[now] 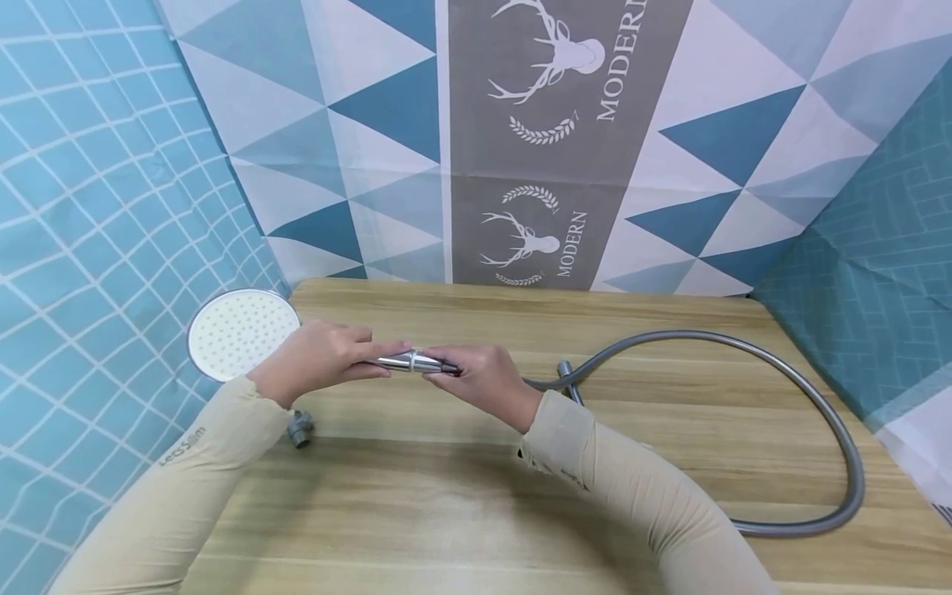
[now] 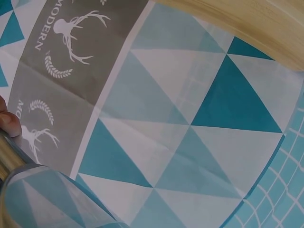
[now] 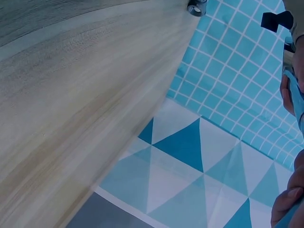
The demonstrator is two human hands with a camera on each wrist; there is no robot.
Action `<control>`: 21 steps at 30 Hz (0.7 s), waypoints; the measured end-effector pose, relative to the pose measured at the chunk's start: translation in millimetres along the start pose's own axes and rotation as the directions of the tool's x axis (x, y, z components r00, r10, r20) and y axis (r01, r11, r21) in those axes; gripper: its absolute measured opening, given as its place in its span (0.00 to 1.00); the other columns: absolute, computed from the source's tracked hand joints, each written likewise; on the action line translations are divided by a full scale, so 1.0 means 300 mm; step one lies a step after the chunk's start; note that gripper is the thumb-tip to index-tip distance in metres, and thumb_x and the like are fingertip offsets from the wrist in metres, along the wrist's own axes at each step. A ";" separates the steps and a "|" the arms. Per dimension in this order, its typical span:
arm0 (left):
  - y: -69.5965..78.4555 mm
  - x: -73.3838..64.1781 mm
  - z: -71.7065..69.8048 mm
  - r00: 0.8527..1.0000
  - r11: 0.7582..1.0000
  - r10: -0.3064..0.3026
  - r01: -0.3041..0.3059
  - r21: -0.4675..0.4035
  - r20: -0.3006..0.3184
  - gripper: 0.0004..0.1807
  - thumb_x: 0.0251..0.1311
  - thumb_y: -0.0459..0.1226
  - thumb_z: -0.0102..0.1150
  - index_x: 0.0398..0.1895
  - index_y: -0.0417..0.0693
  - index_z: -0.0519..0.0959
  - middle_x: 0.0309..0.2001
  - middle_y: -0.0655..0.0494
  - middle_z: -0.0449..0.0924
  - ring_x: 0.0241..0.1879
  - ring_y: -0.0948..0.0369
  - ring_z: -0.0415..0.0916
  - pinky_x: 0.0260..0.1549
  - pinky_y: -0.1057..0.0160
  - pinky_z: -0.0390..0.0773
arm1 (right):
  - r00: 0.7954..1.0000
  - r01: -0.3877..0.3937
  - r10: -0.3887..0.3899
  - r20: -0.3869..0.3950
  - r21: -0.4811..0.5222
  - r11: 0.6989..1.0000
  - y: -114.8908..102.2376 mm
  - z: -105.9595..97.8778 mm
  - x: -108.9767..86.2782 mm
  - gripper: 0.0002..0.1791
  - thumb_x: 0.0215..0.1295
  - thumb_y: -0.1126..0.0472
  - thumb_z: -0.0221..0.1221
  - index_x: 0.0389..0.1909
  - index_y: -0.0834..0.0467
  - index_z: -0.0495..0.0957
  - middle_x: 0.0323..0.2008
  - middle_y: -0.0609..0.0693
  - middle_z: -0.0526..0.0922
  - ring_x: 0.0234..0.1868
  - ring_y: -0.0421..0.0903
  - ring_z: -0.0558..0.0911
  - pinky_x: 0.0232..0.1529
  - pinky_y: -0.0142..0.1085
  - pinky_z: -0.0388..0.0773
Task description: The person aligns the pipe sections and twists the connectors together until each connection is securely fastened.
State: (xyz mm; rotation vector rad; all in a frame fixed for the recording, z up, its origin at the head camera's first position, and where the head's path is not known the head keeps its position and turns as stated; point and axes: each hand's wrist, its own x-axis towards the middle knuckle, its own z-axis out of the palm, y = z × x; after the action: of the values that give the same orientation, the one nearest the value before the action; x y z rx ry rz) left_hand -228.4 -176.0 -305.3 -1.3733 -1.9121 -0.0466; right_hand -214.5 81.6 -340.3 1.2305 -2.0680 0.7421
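Note:
A shower head (image 1: 241,335) with a round white face and chrome rim is held above the table, toward the left wall. My left hand (image 1: 316,355) grips its chrome handle (image 1: 394,361), index finger stretched along it. At the handle's end, my right hand (image 1: 487,380) pinches the metal end fitting of a grey shower hose (image 1: 811,397); fitting and handle meet in line between the hands. In the left wrist view, the shiny chrome (image 2: 42,199) fills the lower left corner. Fingers (image 3: 287,204) of a hand show at the right edge of the right wrist view.
The hose loops over the wooden table (image 1: 446,512) to the right. Beside it lies a chrome cylindrical piece (image 1: 568,380). A small grey fitting (image 1: 301,428) stands below my left wrist. Blue-tiled covering (image 1: 97,248) rises at left, a triangle-patterned sheet (image 1: 387,107) behind.

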 end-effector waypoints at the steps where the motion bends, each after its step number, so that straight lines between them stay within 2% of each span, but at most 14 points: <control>1: 0.001 -0.001 0.000 1.000 1.000 0.001 -0.001 0.001 0.001 0.23 0.74 0.57 0.35 0.52 0.59 0.78 0.18 0.60 0.63 0.12 0.67 0.46 0.09 0.68 0.52 | 1.000 0.004 -0.004 0.000 -0.005 1.000 0.000 0.001 0.000 0.16 0.54 0.63 0.71 0.44 0.62 0.85 0.35 0.52 0.88 0.31 0.39 0.87 0.31 0.25 0.78; 8: 0.001 0.002 0.007 1.000 1.000 -0.004 0.005 -0.021 0.011 0.23 0.74 0.56 0.35 0.50 0.59 0.79 0.18 0.60 0.65 0.12 0.66 0.49 0.09 0.67 0.56 | 1.000 -0.004 0.004 0.019 -0.012 1.000 0.004 -0.009 -0.001 0.16 0.54 0.61 0.71 0.44 0.63 0.85 0.35 0.53 0.88 0.31 0.40 0.87 0.30 0.26 0.78; 15: 0.002 -0.001 0.013 1.000 1.000 -0.007 0.007 -0.012 0.000 0.22 0.74 0.56 0.34 0.51 0.60 0.78 0.18 0.60 0.64 0.12 0.65 0.48 0.09 0.66 0.55 | 0.999 -0.023 0.024 0.042 -0.009 1.000 0.000 -0.010 0.001 0.17 0.55 0.60 0.71 0.44 0.62 0.85 0.36 0.53 0.88 0.31 0.40 0.87 0.30 0.27 0.79; 21: 0.001 0.008 0.012 1.000 1.000 -0.003 0.003 0.011 0.006 0.23 0.74 0.57 0.33 0.50 0.61 0.79 0.18 0.59 0.64 0.12 0.66 0.46 0.09 0.68 0.53 | 1.000 0.012 -0.012 -0.008 -0.044 0.999 0.011 0.001 -0.014 0.21 0.53 0.60 0.72 0.48 0.63 0.83 0.37 0.54 0.88 0.29 0.40 0.86 0.28 0.27 0.78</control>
State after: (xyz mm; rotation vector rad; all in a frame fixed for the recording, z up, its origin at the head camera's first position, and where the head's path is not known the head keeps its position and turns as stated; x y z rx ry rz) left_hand -230.5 -172.5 -306.4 -1.3646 -1.9171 -0.0340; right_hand -216.0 85.1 -344.3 1.2127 -2.0583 0.6917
